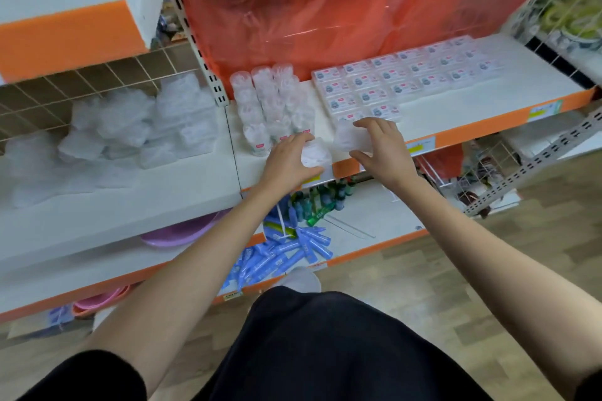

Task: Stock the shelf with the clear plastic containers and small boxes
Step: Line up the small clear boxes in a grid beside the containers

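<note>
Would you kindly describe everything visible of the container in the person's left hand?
The container is small, of clear plastic, with white contents showing through. The left hand grips it from its left side, at the front edge of the white shelf, in front of the rows of like containers. Whether it rests on the shelf I cannot tell. The right hand holds a second container apart, to its right.

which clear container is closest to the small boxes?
The clear container in the right hand, just in front of the small boxes; the left hand's container and the standing rows lie further left.
</note>
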{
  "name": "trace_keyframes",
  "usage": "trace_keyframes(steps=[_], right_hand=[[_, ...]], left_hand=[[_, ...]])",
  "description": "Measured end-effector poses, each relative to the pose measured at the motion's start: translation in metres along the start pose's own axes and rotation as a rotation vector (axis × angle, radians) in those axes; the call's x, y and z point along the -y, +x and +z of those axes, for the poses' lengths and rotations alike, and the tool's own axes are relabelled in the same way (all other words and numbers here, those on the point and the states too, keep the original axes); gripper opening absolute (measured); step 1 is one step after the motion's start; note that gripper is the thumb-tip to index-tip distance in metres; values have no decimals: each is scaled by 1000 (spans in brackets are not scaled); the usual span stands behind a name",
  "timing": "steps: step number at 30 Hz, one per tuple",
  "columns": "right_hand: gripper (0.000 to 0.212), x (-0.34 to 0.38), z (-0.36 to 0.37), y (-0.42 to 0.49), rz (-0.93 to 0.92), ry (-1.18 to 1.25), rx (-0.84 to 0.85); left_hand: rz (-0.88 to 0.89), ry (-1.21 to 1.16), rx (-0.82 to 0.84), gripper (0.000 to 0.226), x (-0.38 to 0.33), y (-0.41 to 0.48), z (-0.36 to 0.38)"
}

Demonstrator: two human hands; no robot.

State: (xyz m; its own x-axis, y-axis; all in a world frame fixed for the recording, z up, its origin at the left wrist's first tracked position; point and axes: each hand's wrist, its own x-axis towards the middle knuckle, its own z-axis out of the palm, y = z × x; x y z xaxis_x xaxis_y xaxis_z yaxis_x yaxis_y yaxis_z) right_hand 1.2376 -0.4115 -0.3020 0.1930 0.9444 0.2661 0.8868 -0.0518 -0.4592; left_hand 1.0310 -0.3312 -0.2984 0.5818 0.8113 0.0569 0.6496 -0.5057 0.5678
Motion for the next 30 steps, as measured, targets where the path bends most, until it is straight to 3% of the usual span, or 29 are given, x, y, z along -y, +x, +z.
trace_keyframes(steps=[13,30], right_hand=[[50,-153,-50,44,159,-39,-6],[50,-309,-92,83,214,9,213]], left_hand=[[78,-70,72,65,-82,147,72],[-100,-118,49,67,-146,210,134]])
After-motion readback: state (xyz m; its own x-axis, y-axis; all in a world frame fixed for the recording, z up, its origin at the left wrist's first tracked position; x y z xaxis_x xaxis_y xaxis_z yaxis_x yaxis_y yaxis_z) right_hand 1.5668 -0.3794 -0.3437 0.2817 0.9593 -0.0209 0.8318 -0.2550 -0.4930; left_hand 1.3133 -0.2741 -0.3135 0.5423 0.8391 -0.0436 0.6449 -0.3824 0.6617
